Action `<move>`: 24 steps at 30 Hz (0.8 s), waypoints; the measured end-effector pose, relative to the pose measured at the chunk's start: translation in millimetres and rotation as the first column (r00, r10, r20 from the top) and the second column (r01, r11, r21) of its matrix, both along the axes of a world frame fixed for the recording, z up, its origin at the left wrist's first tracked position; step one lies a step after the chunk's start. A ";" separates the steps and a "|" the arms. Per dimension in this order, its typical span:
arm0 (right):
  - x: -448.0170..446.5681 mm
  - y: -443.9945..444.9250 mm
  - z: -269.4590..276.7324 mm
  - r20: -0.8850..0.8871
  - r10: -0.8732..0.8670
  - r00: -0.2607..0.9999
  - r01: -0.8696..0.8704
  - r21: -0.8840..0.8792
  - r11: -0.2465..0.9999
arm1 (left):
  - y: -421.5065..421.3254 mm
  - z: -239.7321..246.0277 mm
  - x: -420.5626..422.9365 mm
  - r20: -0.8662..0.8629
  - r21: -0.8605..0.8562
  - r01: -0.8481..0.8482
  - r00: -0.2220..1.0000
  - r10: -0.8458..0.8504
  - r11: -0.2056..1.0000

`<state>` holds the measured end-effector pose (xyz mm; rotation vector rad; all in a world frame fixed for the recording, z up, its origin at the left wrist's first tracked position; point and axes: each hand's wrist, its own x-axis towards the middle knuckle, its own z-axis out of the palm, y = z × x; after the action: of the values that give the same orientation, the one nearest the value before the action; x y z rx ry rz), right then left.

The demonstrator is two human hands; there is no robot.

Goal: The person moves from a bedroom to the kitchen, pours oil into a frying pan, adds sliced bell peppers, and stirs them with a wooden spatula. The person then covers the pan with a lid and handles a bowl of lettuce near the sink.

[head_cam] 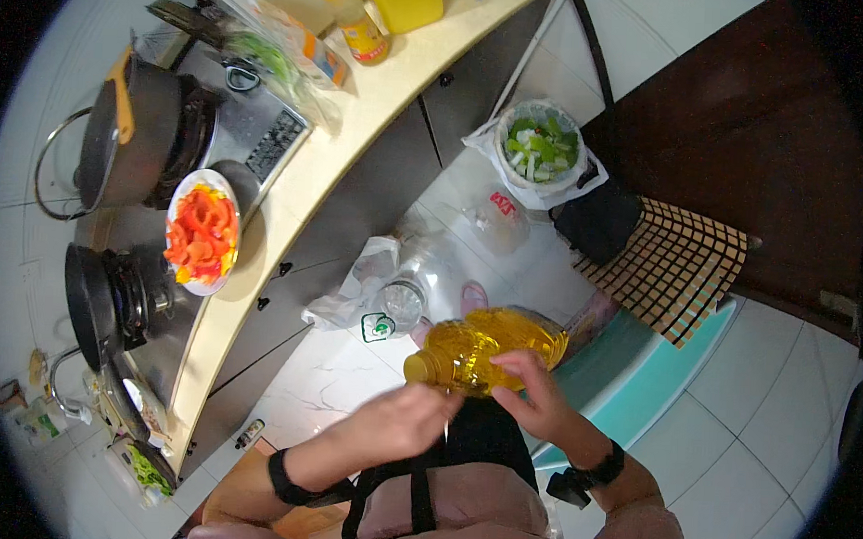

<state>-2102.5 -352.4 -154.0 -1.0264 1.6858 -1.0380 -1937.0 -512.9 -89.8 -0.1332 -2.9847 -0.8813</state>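
A large clear plastic bottle of yellow cooking oil (500, 341) lies tilted in front of my body, its yellow cap (421, 369) towards the left. My right hand (530, 400) grips the bottle's near side, with thumb and forefinger against the plastic. Just below the cap is my left hand (410, 420), its fingers curled in by the bottle's neck. A thin pale sliver shows under those fingers, but what they hold is hidden. Both wrists wear black bands.
On the counter (312, 185) at left, a plate of cut red and yellow vegetables (202, 234) stands near a deep pot (134, 134) and a black pan (87, 305). A bagged bin with green scraps (541, 151), plastic bags (373, 281) and a teal tub (657, 388) are on the floor.
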 end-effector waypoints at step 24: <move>-8.4 -43.7 -272.1 0.143 -0.053 0.988 0.028 0.173 0.985 | -29.1 -232.6 -31.1 0.334 -0.159 -0.509 0.779 0.531 0.846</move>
<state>-2110.9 -396.1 -426.1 -0.7892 1.6493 -0.9538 -1968.2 -542.1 -322.4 0.9204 -3.0853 -0.8080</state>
